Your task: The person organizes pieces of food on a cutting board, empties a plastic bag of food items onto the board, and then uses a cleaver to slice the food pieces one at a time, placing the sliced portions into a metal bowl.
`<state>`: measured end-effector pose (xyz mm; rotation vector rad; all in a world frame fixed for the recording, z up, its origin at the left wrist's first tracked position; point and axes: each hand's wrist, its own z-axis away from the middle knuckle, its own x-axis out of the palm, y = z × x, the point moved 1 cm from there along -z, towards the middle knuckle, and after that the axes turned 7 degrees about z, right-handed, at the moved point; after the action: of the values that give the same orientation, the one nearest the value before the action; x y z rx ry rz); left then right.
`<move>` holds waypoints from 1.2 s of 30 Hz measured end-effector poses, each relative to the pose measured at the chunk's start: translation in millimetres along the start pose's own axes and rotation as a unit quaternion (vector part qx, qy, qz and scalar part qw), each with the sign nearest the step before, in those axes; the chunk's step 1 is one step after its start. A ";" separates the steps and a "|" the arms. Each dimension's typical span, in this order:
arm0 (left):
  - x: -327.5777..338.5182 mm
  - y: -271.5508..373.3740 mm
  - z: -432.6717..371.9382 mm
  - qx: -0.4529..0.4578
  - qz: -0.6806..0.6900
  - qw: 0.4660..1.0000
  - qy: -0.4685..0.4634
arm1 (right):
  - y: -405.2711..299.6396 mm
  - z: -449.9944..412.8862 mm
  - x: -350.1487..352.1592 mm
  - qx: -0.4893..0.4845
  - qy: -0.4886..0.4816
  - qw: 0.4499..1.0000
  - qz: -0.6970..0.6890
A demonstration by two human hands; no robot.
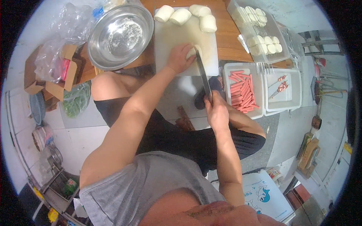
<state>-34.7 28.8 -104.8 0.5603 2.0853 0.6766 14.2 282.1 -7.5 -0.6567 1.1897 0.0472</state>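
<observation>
On the white cutting board (183, 36), my left hand (178, 58) presses around a pale, bun-like roll (198, 50), with the fingers covering much of it. A long-bladed knife (202, 70) is gripped by its handle in my right hand (219, 114). Its front end lies at the roll, beside my left fingers; how deep the edge sits in the roll cannot be seen. Several whole pale rolls (181, 16) rest along the far end of the board.
A steel basin (94, 42) with white powder inside stands left of the board. To the right, a clear plastic bin (261, 31) holds skewered white pieces. Below it, one white tray (244, 67) holds pink sticks, another (280, 106) meat skewers. An open cardboard box (53, 91) sits far left.
</observation>
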 end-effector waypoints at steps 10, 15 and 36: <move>-1.4 31.8 -20.9 -0.038 -0.202 0.967 -0.153 | 19.5 29.2 -33.5 0.023 0.054 0.989 -0.134; -3.1 24.1 -27.0 -0.063 -0.198 0.955 -0.211 | 25.8 20.6 -30.0 0.007 0.114 0.979 -0.168; -39.1 -26.2 -81.1 -0.063 -0.203 0.972 -0.105 | 40.7 5.2 -21.5 0.169 0.003 0.866 -0.471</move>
<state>-84.8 -35.7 -58.7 0.1177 1.8633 0.4837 -4.9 324.3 -6.0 -0.8591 0.7459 -0.9699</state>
